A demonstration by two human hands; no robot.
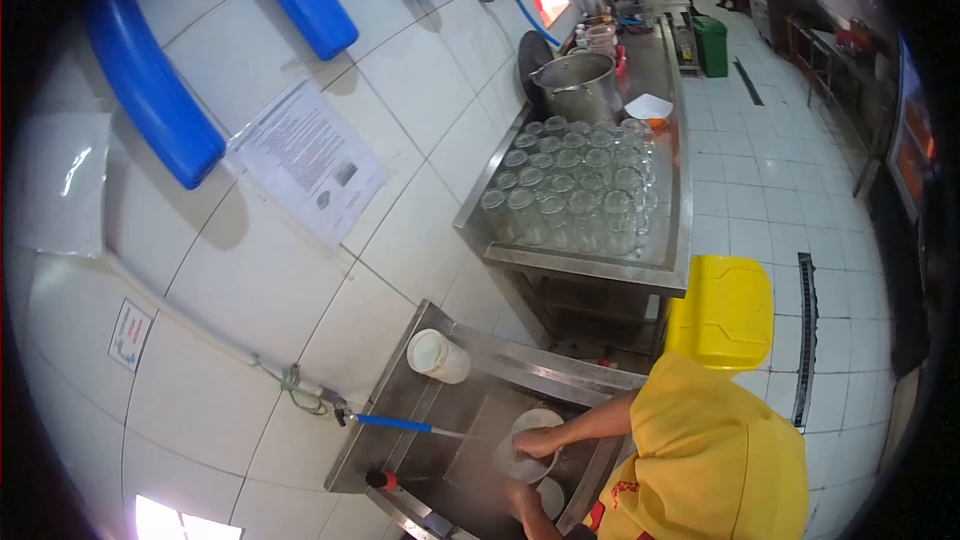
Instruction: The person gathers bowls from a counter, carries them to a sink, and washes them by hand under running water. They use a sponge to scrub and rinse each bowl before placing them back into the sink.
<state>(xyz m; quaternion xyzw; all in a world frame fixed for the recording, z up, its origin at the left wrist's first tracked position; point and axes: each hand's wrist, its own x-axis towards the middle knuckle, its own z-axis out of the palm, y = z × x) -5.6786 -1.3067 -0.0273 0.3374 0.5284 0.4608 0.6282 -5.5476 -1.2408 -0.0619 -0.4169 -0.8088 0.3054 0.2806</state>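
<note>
A whitish round tub (pixel 508 462) is tilted over the steel sink (pixel 470 405), with its opening facing up. My right hand (pixel 538 442) reaches into its mouth, fingers curled; anything inside them is hidden. Against the tub's lower side, my left hand (pixel 522 502) grips the edge. Under and beside it stands a second white container (pixel 551 496), partly covered by my arm. A blue-sleeved tap spout (pixel 395 423) sends a stream toward the tub, and haze hangs over the sink.
A white bucket (pixel 438 356) stands at the sink's back corner. Many upturned glass jars (pixel 570 180) and a large metal pot (pixel 578 85) occupy the steel counter. A yellow bin (pixel 722 310) is beside me; a green bin (pixel 711 46) and people are farther off.
</note>
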